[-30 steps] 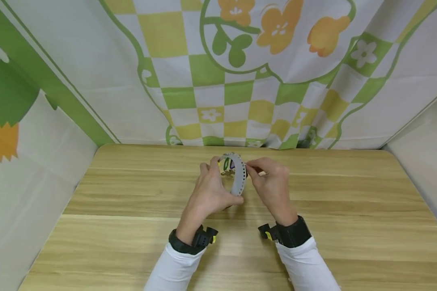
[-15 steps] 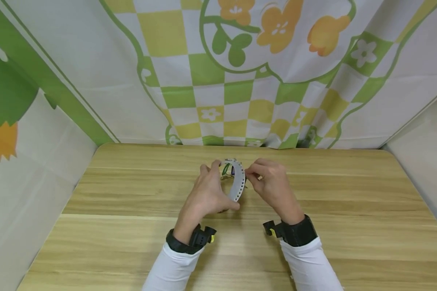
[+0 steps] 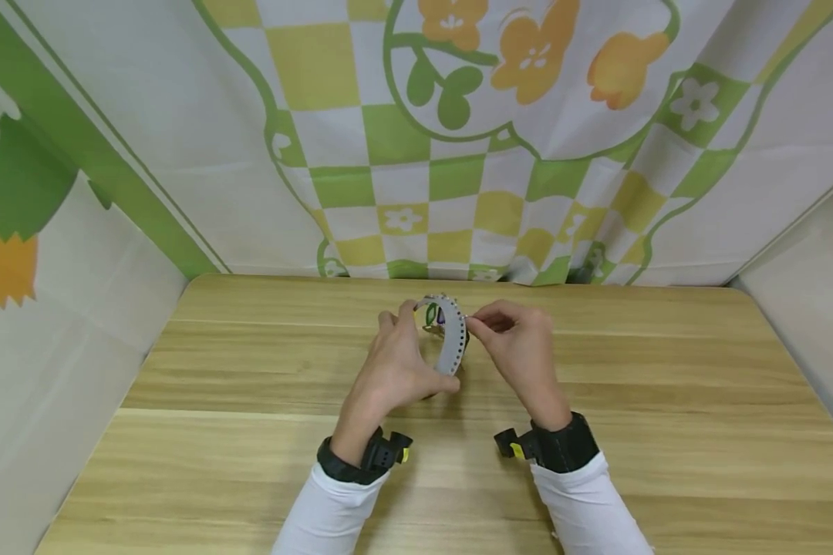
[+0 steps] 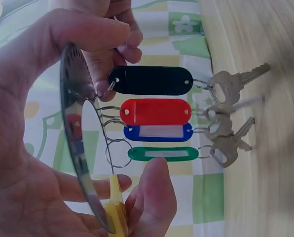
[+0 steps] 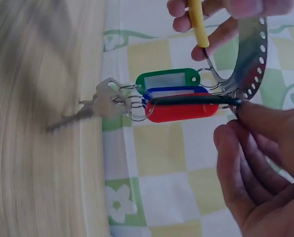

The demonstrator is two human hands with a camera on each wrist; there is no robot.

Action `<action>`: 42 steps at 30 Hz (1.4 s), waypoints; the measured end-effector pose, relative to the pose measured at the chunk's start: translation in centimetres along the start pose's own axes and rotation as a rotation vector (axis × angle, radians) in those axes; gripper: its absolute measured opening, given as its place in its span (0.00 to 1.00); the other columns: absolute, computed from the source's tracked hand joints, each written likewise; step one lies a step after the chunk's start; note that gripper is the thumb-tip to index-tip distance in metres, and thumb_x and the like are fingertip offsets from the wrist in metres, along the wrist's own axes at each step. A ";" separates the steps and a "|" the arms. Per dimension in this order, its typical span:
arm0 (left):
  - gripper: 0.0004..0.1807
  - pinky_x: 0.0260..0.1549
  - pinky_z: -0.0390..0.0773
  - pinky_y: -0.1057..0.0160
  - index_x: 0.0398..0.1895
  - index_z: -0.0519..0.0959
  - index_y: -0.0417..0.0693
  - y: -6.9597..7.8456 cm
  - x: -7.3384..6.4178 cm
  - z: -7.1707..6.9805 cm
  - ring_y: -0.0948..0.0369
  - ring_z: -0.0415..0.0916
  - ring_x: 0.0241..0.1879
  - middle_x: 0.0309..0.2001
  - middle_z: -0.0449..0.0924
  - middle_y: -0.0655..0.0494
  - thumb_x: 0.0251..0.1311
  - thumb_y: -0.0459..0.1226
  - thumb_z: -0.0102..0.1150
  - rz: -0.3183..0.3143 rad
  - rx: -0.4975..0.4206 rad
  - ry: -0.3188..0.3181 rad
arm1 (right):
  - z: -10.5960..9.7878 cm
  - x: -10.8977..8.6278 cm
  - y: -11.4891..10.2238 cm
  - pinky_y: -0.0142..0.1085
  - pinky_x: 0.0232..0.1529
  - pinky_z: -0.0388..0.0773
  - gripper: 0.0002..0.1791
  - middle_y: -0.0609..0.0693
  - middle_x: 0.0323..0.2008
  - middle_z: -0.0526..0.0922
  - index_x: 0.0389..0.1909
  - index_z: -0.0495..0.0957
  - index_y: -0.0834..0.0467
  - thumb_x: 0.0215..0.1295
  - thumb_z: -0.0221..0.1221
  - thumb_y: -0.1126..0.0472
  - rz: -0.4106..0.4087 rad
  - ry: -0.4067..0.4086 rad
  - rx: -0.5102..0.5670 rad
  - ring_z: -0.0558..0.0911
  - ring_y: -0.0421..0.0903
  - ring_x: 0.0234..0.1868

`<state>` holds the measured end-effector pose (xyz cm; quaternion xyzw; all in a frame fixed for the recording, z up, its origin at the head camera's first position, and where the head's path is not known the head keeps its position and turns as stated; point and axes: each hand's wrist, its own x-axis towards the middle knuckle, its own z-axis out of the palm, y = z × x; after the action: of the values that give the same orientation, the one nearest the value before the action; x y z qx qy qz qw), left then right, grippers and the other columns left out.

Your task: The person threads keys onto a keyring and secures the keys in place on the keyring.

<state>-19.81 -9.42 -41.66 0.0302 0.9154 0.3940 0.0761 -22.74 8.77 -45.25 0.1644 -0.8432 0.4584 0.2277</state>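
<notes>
My left hand [image 3: 396, 370] grips a curved metal key holder [image 3: 453, 339], its band lined with small holes and fitted with a yellow end piece [image 4: 117, 217]. Tags hang by split rings from its thin hoop: black [image 4: 152, 80], red [image 4: 154, 112], blue [image 4: 159, 132] and green [image 4: 137, 154]. Metal keys [image 4: 227, 89] dangle from the tags' far ends. With thumb and forefinger, my right hand [image 3: 521, 347] pinches the small ring [image 5: 236, 109] of the black tag, right at the band's edge. In the right wrist view that tag shows edge-on, overlapping the red one.
Beneath both hands lies a wood-grain table [image 3: 250, 462]. A green, yellow and white checked curtain [image 3: 451, 177] hangs along its back edge. Pale cloth walls stand at the left [image 3: 76, 347] and right.
The key holder dipped slightly toward me, then rose back a little. My right hand drew back slightly and returned, its fingertips staying at the band's edge.
</notes>
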 end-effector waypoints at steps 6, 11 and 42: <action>0.68 0.53 0.76 0.43 0.78 0.53 0.41 0.0 0.0 0.0 0.39 0.71 0.56 0.65 0.61 0.30 0.32 0.45 0.85 -0.002 0.008 0.008 | -0.1 0.1 -0.3 0.33 0.23 0.79 0.03 0.53 0.24 0.87 0.28 0.88 0.63 0.58 0.72 0.67 0.156 -0.037 0.114 0.85 0.46 0.21; 0.68 0.53 0.76 0.43 0.78 0.53 0.40 0.0 0.0 -0.1 0.39 0.71 0.55 0.65 0.61 0.30 0.32 0.45 0.85 0.001 0.010 0.013 | -0.3 0.3 -0.6 0.33 0.26 0.82 0.04 0.54 0.27 0.88 0.32 0.89 0.64 0.61 0.71 0.67 0.177 -0.092 0.112 0.86 0.47 0.24; 0.69 0.52 0.76 0.43 0.79 0.52 0.40 0.1 0.0 -0.1 0.36 0.70 0.55 0.66 0.60 0.30 0.32 0.44 0.86 0.007 0.025 -0.007 | -0.3 0.0 -0.1 0.36 0.27 0.82 0.03 0.53 0.27 0.88 0.33 0.89 0.64 0.59 0.70 0.71 -0.166 -0.051 -0.074 0.85 0.43 0.25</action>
<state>-19.79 -9.44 -41.54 0.0356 0.9200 0.3826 0.0776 -22.66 8.94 -45.05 0.2366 -0.8488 0.4020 0.2490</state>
